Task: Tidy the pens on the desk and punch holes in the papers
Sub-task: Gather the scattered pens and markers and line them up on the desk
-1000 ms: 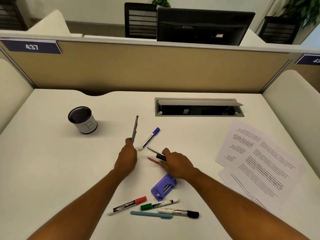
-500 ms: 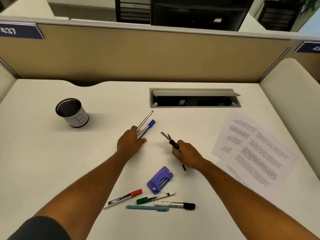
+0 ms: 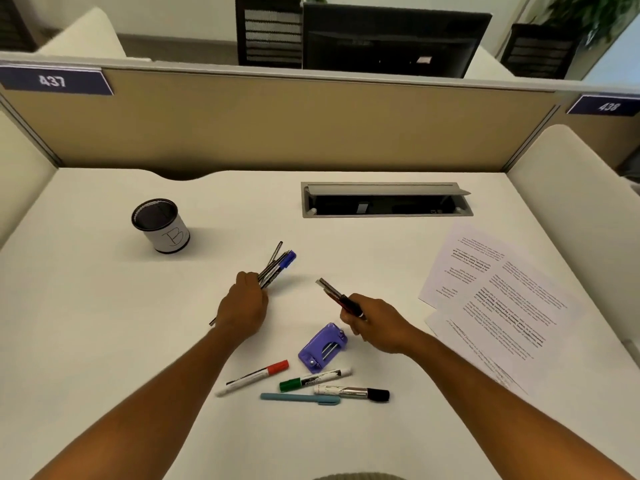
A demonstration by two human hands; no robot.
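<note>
Reading labels: divider tags (image 3: 55, 81) "437", "438"; mesh pen cup (image 3: 161, 226) marked "B".
Left hand (image 3: 242, 306): fingers wrapped round blue-capped marker bundle (image 3: 275, 266).
Right hand (image 3: 375, 325): fingers gripping pens (image 3: 337, 296); count unclear.
Papers (image 3: 498, 299): right on surface (image 3: 86, 323), print illegible.

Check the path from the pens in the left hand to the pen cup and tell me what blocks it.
Nothing visible does. The left hand holds its pens above bare desk, and the open-topped pen cup stands apart to its left and farther back, with only desk surface between them.
</note>
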